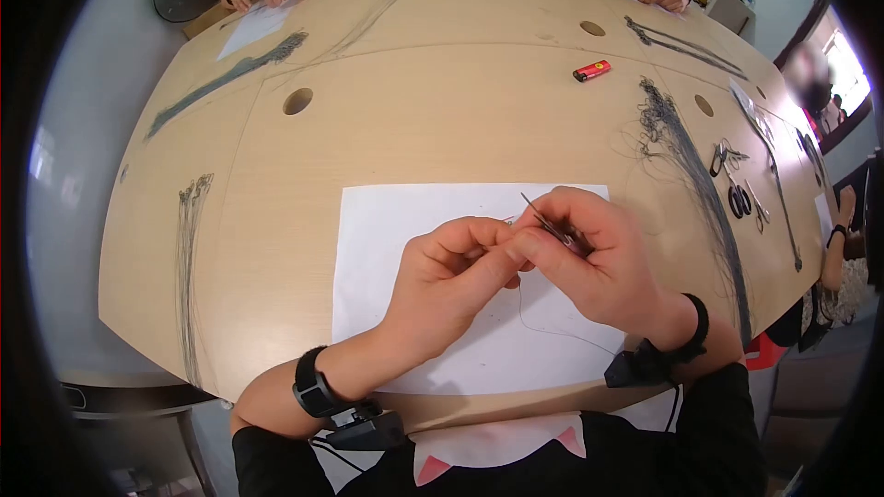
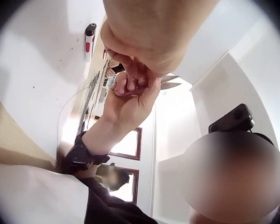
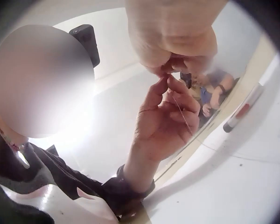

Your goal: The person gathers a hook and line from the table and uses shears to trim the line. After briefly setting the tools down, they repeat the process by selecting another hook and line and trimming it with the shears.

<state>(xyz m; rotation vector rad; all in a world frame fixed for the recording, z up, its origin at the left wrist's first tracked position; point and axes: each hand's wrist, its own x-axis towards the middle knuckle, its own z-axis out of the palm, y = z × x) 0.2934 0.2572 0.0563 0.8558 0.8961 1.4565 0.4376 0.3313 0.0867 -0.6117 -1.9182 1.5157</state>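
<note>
Pinching a thin wire [image 1: 539, 317] between curled fingertips: left hand [image 1: 451, 276]. Gripping small scissors [image 1: 552, 225], fingers curled round them, touching the left fingertips: right hand [image 1: 599, 258]. Wire trailing down onto white paper [image 1: 387, 221] on wooden table [image 1: 442, 120]. Farther off, red lighter [image 1: 591, 71] and wire bundles [image 1: 695, 184].
</note>
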